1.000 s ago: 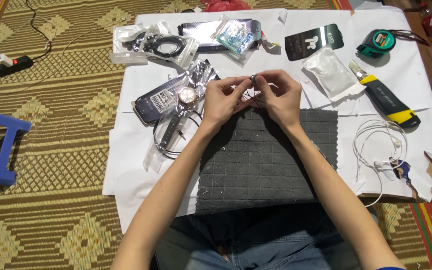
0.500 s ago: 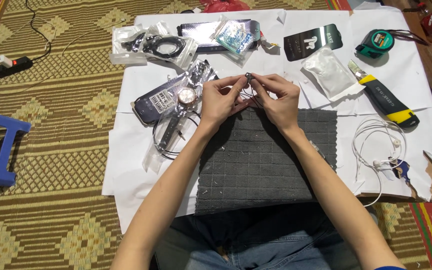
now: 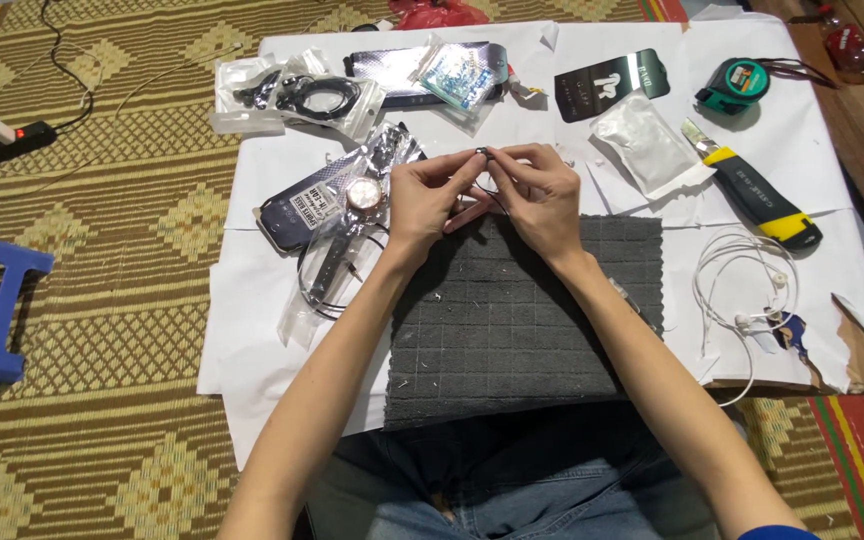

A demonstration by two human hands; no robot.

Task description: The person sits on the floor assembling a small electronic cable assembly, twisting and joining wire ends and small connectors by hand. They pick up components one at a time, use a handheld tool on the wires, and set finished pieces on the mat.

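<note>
The person sits on the floor with both hands raised over a grey gridded cloth (image 3: 522,330) that lies on white paper sheets (image 3: 252,340) spread on a woven mat (image 3: 102,300). The left hand (image 3: 430,195) and right hand (image 3: 540,195) meet fingertip to fingertip, both pinched on a small dark part (image 3: 482,153) held between them, above the far edge of the cloth. A thin dark cord (image 3: 497,195) appears to hang from that part (too fine to be sure of its run). What the part is cannot be read at this size.

Work status, by judgement: the handling of the small part is under way and not finished, since both hands are closed on it and nothing has been set down on the cloth, which bears only scattered flecks.

Surroundings: a wristwatch with a pale dial (image 3: 364,192) lies in its clear wrapper just left of the left hand, untouched. A bagged black cable (image 3: 302,95) sits further off. To the right lie a yellow-and-black utility knife (image 3: 752,195), a green tape measure (image 3: 737,85) and white earphones (image 3: 752,290), all well apart from the hands.
</note>
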